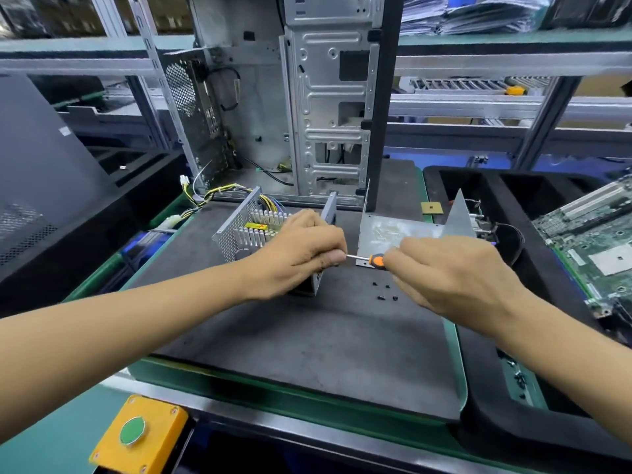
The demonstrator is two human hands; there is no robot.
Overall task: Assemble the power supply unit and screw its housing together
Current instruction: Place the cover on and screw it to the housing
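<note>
Power supply [246, 230] sits left of centre under the left hand [301, 251]. Right hand [455, 275] pinches the screwdriver [367, 258], shaft horizontal, tip at the left fingers.

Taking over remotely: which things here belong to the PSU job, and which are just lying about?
Job: PSU, cover, screwdriver, screws, left hand, right hand.
Lying about: PC case, motherboard, button box.
</note>
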